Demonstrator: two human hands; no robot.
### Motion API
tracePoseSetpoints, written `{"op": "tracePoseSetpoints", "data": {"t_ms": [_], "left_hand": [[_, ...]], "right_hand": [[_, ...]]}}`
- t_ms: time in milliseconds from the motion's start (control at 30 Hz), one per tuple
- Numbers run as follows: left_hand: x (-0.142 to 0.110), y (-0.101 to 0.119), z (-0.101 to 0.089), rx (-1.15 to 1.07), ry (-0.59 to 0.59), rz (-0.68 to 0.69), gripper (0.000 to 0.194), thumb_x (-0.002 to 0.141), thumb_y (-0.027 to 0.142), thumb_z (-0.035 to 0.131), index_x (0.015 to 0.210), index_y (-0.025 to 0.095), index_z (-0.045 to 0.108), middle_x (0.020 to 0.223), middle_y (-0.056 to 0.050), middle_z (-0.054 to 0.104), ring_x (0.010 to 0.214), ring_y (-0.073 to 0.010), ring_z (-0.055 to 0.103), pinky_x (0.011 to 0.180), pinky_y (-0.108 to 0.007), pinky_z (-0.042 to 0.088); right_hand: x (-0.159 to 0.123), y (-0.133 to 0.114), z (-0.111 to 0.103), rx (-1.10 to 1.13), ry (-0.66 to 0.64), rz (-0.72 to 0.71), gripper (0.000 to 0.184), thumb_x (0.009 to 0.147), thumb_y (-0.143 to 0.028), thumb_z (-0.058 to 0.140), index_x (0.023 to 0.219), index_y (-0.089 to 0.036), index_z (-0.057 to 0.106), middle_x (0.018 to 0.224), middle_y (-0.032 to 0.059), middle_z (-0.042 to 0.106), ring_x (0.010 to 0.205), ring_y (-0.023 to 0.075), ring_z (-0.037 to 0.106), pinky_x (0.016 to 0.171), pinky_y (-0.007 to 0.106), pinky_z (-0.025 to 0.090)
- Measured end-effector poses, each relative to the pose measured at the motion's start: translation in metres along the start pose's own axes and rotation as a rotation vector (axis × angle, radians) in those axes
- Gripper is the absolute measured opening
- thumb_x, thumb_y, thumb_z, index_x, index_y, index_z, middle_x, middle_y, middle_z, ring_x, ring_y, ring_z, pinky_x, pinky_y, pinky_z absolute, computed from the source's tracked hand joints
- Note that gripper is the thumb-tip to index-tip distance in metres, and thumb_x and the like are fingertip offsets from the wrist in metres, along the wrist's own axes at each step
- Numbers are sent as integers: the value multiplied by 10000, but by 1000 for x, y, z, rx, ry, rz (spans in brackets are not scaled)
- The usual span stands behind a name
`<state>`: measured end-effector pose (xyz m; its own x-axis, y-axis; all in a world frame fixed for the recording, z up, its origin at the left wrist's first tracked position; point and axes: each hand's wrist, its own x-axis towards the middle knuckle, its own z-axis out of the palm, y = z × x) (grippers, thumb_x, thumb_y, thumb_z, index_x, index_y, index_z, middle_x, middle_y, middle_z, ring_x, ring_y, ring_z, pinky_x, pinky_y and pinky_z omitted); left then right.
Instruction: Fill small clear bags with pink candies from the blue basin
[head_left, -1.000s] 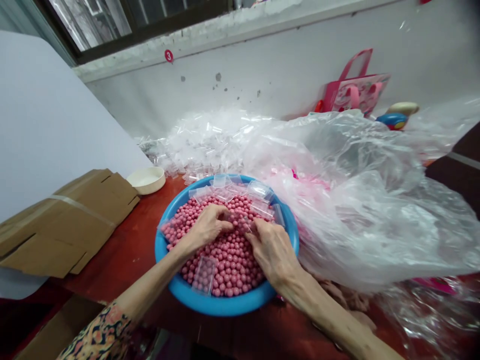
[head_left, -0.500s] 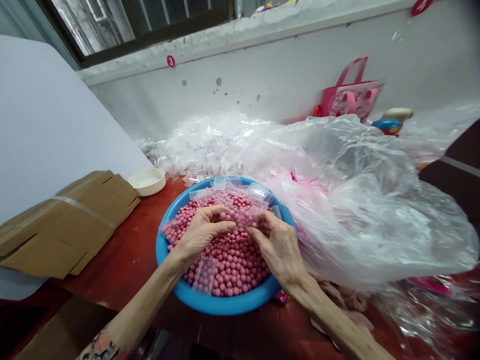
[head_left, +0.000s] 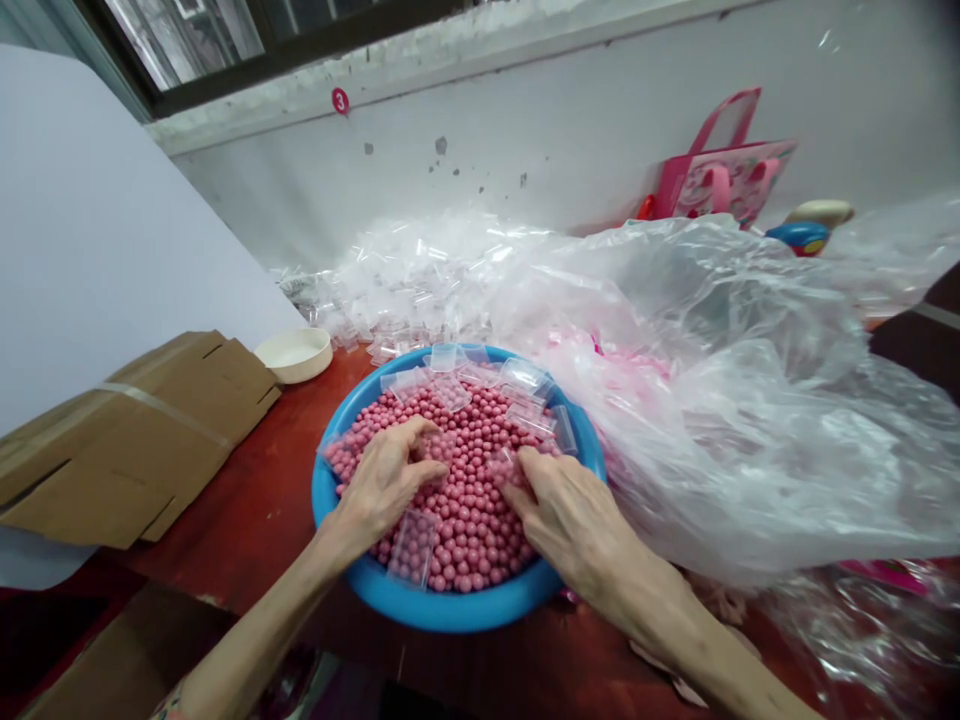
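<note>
Left hand (head_left: 382,490): fingers curled and pressing down into a mound of pink round beads (head_left: 472,520), with nothing clearly held. Right hand (head_left: 577,525): fingers low and nearly flat, tips among the beads right beside a small clear zip bag (head_left: 504,465), any grip on that bag impossible to confirm from this view. Both hands narrow rather than wide, close together over the middle of a round blue plastic basin (head_left: 450,612), the beads filling it and the basin itself on a red-painted bench (head_left: 247,500).

Near the left wrist, a second clear bag (head_left: 411,548) lying on the mound, a few beads inside. Along the far rim, several empty-looking mini bags (head_left: 525,378), probably parked there to stay within easy reach of the fingers. Just beyond the basin, a heap of similar tiny bags (head_left: 420,275). Against the basin's right side, a large crumpled polythene sack (head_left: 735,420), pink showing through the film.

Left of the basin, a flattened cardboard carton (head_left: 127,450) bound with strapping, and a shallow cream dish (head_left: 294,355). Far right, a pink tote bag (head_left: 720,165) and a blue toy (head_left: 799,238). Only legible marking: a red round sticker (head_left: 340,101) bearing a 3, on the white wall (head_left: 600,100).
</note>
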<state>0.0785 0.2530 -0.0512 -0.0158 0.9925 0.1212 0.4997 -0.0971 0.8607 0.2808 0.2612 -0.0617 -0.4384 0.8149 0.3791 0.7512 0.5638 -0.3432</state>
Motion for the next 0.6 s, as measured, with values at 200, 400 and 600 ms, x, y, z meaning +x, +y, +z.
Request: {"op": "tracePoseSetpoints", "data": {"t_ms": [200, 400, 600], "left_hand": [[11, -11, 12, 1, -13, -6, 231, 632, 186, 671, 855, 185, 613, 616, 47, 504, 688, -174, 494, 664, -298, 368], [7, 2, 6, -166, -37, -50, 293, 675, 240, 630, 950, 164, 564, 599, 46, 519, 612, -162, 532, 628, -305, 436], [-4, 17, 6, -324, 44, -6, 236, 651, 195, 657, 860, 172, 551, 738, 31, 565, 687, -126, 547, 645, -254, 462]], "right_hand": [[15, -3, 23, -119, 27, -157, 139, 738, -97, 410, 752, -182, 518, 738, 93, 601, 666, 215, 509, 614, 330, 364], [19, -6, 16, 124, 28, 54, 86, 807, -172, 477, 727, -199, 465, 644, 25, 560, 596, 170, 496, 557, 285, 361], [18, -20, -1, 570, 78, 242, 92, 799, -181, 540, 739, -201, 475, 668, -5, 575, 621, 161, 543, 598, 291, 383]]}}
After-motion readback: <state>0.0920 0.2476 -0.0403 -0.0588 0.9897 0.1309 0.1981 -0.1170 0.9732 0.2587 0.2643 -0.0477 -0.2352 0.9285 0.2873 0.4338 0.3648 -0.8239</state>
